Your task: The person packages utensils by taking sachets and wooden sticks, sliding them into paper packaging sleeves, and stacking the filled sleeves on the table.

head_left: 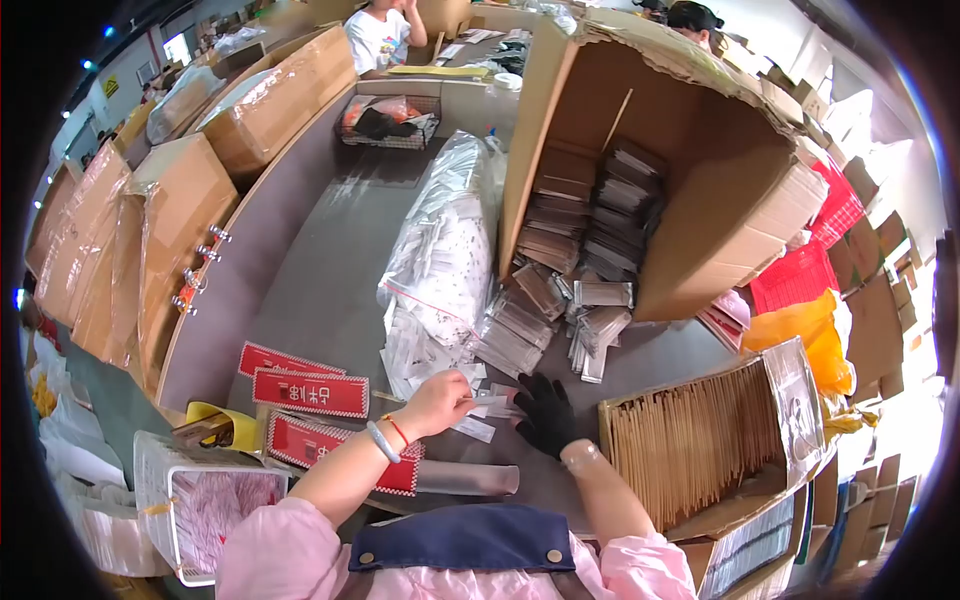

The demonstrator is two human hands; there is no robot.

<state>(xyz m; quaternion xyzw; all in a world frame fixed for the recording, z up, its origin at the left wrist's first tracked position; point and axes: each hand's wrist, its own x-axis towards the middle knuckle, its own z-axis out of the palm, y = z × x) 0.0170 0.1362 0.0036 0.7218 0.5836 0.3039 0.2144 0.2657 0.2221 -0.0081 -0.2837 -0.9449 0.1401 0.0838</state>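
Observation:
My left hand, with a pale bangle and a red string on the wrist, pinches a small white paper slip over the table. My right hand wears a black glove with bare fingertips; its fingers are apart and lie close to the slip's right end. Just below, another white slip lies on the table. Beyond my hands is a large clear plastic bag full of white slips. Flat packets in clear sleeves spill towards my right hand. Red printed cards lie left of my left hand.
A big cardboard box on its side holds stacked packets. An open box of brown cards stands at right. A clear roll lies near my body. A white basket is at lower left, a wire basket at the back.

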